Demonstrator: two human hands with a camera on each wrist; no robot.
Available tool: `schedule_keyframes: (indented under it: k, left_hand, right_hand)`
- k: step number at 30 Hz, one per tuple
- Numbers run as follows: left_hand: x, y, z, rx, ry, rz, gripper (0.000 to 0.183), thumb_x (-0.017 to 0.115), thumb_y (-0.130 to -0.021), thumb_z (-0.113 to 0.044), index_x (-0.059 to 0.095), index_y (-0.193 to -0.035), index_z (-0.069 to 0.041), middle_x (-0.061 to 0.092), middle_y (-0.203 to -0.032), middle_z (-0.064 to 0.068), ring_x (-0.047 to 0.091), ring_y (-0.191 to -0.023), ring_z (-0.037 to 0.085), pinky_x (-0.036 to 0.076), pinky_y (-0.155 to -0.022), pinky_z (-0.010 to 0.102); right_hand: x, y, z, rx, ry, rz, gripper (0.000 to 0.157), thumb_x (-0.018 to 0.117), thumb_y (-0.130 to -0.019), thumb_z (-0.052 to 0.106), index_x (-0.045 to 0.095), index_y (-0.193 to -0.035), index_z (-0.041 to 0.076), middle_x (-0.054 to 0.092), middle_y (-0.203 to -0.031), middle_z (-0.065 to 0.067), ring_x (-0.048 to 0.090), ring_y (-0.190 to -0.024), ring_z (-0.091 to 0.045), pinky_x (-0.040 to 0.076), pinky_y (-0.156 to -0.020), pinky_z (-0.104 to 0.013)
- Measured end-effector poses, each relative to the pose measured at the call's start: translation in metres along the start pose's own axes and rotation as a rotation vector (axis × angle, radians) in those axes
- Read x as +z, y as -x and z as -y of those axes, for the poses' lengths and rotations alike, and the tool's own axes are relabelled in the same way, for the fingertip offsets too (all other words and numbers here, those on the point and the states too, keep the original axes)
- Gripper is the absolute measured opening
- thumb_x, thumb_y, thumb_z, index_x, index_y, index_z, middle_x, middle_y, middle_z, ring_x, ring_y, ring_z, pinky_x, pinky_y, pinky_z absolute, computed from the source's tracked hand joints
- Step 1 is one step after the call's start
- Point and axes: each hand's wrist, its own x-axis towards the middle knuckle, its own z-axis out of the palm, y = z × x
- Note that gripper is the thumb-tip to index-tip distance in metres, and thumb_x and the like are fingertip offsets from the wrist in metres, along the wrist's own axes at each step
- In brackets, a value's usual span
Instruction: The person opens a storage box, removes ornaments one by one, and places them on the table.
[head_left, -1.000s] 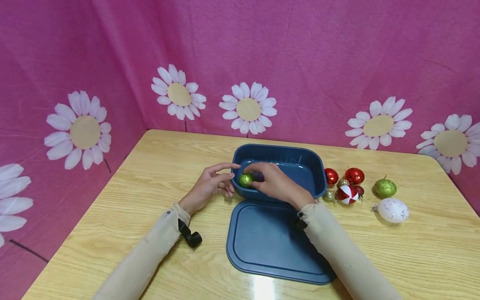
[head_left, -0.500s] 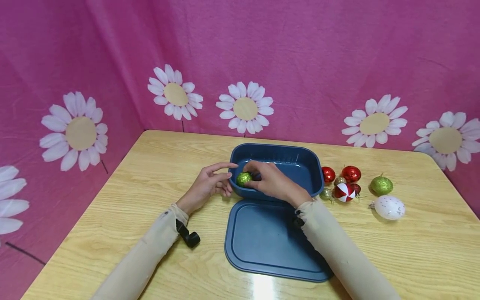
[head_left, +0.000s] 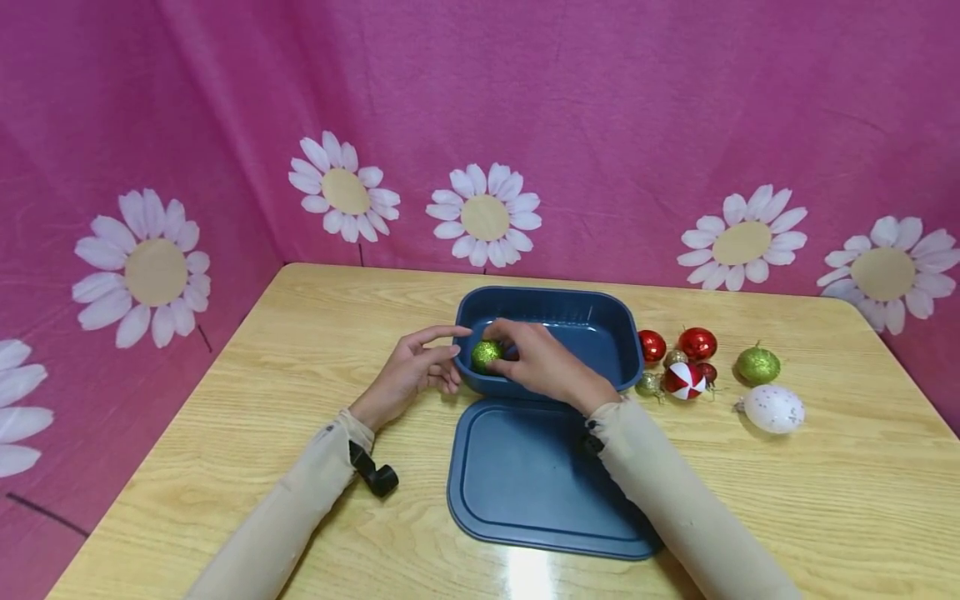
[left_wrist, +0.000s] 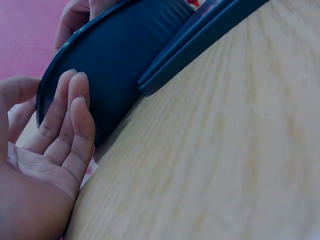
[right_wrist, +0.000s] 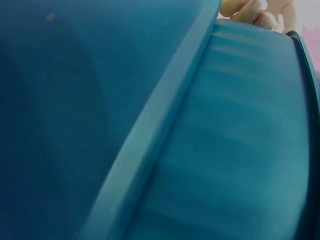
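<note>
A deep blue box (head_left: 600,354) stands on the table, its lid (head_left: 551,483) lying flat in front of it. Inside the left end, my right hand (head_left: 547,367) pinches a glittery green bauble (head_left: 486,357) between thumb and fingers. Something dark shows beneath that hand, mostly hidden. My left hand (head_left: 401,375) is at the box's left rim, index finger and thumb by the edge. In the left wrist view its fairly straight fingers (left_wrist: 65,117) lie along the outer wall (left_wrist: 120,55). The right wrist view holds mainly the lid (right_wrist: 75,125) and box wall (right_wrist: 225,140); the bauble is hidden there.
Right of the box lie red baubles (head_left: 698,343), small gold ones (head_left: 649,383) and a red-and-white one (head_left: 685,380). Farther right are another green bauble (head_left: 757,365) and a white speckled one (head_left: 774,408). A pink daisy-patterned curtain (head_left: 600,125) hangs behind the wooden table (head_left: 337,308).
The head view has shifted slightly, so everything appears a little farther left. Both hands stay at the box's left end, with the green bauble still at the right fingertips.
</note>
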Motion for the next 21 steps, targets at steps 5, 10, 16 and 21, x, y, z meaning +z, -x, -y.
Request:
schedule_keyframes:
  k: [5, 10, 16, 21]
  left_hand:
    - [-0.001, 0.000, 0.000, 0.001, -0.005, 0.006, 0.037, 0.060, -0.101, -0.017, 0.058, -0.136, -0.004, 0.068, -0.074, 0.010, 0.064, -0.062, 0.018, 0.058, -0.060, 0.030]
    - [-0.001, 0.000, -0.001, 0.008, 0.004, -0.008, 0.037, 0.061, -0.100, -0.018, 0.059, -0.135, -0.004, 0.068, -0.073, 0.011, 0.064, -0.061, 0.019, 0.058, -0.059, 0.029]
    - [0.000, 0.000, 0.001, 0.003, 0.009, -0.006, 0.038, 0.061, -0.100, -0.018, 0.059, -0.135, -0.005, 0.068, -0.073, 0.011, 0.064, -0.060, 0.019, 0.058, -0.059, 0.030]
    - [0.000, -0.001, 0.001, -0.008, 0.002, -0.017, 0.037, 0.062, -0.100, -0.018, 0.060, -0.134, -0.007, 0.068, -0.074, 0.011, 0.065, -0.061, 0.018, 0.059, -0.059, 0.030]
  right_hand:
    - [0.001, -0.001, 0.000, -0.049, 0.063, -0.037, 0.041, 0.072, -0.092, 0.012, 0.061, -0.131, 0.004, 0.064, -0.120, -0.009, 0.063, -0.103, -0.020, 0.056, -0.090, -0.036]
    - [-0.003, 0.000, 0.001, -0.119, 0.118, -0.102, 0.041, 0.074, -0.091, 0.013, 0.064, -0.130, 0.006, 0.063, -0.121, -0.010, 0.059, -0.106, -0.020, 0.055, -0.092, -0.039]
    - [-0.013, 0.010, 0.000, -0.101, 0.099, -0.166, 0.040, 0.074, -0.091, 0.017, 0.064, -0.129, 0.007, 0.062, -0.121, -0.008, 0.059, -0.106, -0.021, 0.055, -0.091, -0.042]
    - [-0.020, 0.024, -0.005, -0.068, 0.126, -0.191, 0.042, 0.074, -0.092, 0.020, 0.063, -0.131, 0.009, 0.061, -0.125, -0.007, 0.059, -0.109, -0.020, 0.055, -0.090, -0.041]
